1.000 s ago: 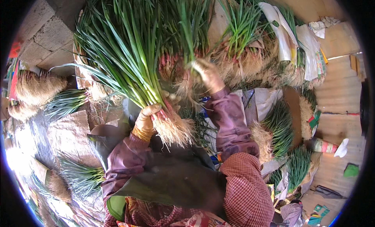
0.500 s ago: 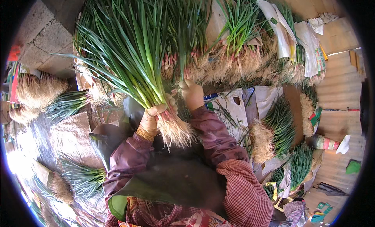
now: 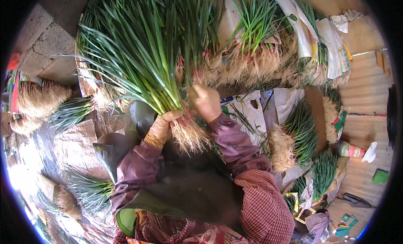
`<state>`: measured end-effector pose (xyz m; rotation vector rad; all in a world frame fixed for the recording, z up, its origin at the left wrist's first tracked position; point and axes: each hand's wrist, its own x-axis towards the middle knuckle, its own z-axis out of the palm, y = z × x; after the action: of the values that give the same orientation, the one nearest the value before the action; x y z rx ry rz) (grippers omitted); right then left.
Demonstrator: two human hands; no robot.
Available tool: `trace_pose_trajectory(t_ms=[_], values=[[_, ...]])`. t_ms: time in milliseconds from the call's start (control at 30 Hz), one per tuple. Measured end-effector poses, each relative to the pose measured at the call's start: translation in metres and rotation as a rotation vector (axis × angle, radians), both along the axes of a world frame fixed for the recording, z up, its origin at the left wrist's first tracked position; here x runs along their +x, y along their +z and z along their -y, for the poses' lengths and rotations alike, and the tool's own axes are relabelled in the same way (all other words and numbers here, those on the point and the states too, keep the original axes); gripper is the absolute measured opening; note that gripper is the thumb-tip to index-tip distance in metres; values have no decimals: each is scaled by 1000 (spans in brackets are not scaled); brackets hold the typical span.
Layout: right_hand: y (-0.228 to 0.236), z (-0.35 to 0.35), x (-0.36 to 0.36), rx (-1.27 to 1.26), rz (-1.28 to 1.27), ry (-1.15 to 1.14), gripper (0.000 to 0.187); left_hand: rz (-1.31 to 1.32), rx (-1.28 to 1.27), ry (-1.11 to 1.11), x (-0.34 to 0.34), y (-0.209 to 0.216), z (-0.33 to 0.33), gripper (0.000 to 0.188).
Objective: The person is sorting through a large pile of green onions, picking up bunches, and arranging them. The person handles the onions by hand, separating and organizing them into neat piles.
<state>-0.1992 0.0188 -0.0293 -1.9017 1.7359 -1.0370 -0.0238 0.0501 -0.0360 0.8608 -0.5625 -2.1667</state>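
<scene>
My left hand point(image 3: 161, 128), in a tan glove, is wrapped round the lower stems of a thick bunch of spring onions point(image 3: 157, 72). The long green leaves fan up and to the left. Below my fist hang the pale, stringy roots point(image 3: 189, 135), with pinkish stem bases above them. Just right of the bunch, my right hand point(image 3: 204, 102) is closed and slightly blurred, its fingers round the base of a spring onion whose leaves rise in front of the heap. Its fingertips are partly hidden.
A long heap of spring onions point(image 3: 254, 51) lies across the far side, roots toward me. More bundles lie at right point(image 3: 300, 135) and left point(image 3: 90, 187). White sacking point(image 3: 247, 112) lies right of my hands. A concrete block point(image 3: 54, 44) stands at the far left.
My right hand has come slightly down and closer to the bunch, turning at the wrist. My left hand keeps its hold, almost in place.
</scene>
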Motion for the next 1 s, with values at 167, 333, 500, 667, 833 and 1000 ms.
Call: trace_pose_trajectory(t_ms=[167,333,500,667,833,1000], values=[[-20,2,17,-56,5,-26,20,-125,-35,132,-6,9,-1,39],[-61,12,-18,167,26,-266,22,-312,-16,166,-9,29,-8,38],[-102,-22,-83,46,-445,735,21,-452,56,92,-7,25,-5,41],[18,19,-13,754,757,246,30,-279,101,95,-4,10,-7,44],[74,38,-36,194,703,187,25,-224,-42,179,-11,8,-5,47],[108,99,-156,269,116,-277,27,-208,-173,139,2,50,-8,51]])
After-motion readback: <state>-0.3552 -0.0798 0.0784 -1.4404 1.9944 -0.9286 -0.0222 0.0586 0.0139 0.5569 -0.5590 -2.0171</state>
